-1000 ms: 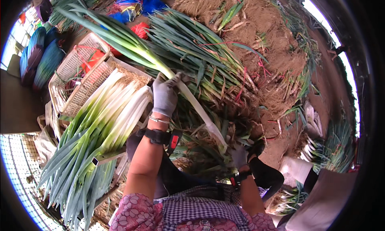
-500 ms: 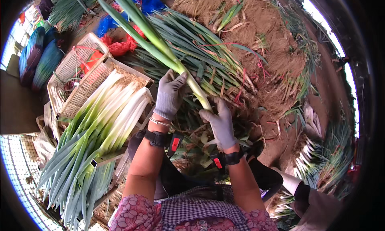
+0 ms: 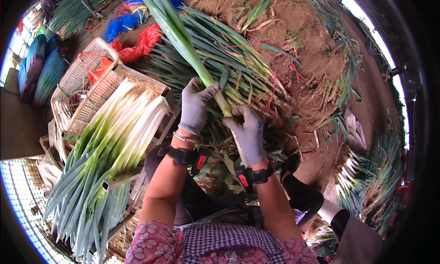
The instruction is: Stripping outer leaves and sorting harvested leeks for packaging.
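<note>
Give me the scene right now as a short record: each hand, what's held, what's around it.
Left hand: grey-gloved, closed around the stalk of a long green-leaved leek
Right hand: grey-gloved, fingers on the same stalk, lower down
Leek pose: slanted, leaves toward upper left
To the left: a stack of white-stemmed green leeks, roots at the upper end; beside it, a beige plastic lattice basket
Beyond the hands: a dark-green leek pile, crumpled red netting

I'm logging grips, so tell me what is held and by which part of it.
A leek: the left hand holds its pale green stalk, below the leaves; the right hand grips that stalk slightly lower down.
</note>
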Available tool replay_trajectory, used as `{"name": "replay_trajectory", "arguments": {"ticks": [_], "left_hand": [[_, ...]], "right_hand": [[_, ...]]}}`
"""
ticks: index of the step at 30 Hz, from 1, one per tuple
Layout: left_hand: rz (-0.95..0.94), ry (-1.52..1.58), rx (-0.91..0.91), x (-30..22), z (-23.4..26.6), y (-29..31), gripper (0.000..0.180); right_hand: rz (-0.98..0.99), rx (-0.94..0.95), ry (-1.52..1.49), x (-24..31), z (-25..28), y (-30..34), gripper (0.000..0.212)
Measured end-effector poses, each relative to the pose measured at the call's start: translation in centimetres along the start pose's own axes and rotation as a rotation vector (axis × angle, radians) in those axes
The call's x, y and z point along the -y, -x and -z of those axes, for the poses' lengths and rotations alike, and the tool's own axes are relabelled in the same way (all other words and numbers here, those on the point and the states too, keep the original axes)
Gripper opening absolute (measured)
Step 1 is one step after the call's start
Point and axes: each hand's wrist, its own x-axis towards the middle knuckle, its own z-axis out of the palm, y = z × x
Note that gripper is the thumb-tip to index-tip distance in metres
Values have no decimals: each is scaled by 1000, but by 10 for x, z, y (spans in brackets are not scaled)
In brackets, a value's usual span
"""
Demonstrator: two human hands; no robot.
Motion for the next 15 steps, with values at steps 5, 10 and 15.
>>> {"name": "replay_trajectory", "arguments": {"ticks": [5,10,15], "left_hand": [[-31,-106,-51,-1,1,-5,21],[-49,-136,-60,9,-3,2,21],[-63,-36,-106,-12,10,1,18]], "right_hand": [[-57,95,-19,-6,7,21,31],[121,-80,153,-6,-12,3,32],[-549,-77,-1015,-31,14,38,16]]}}
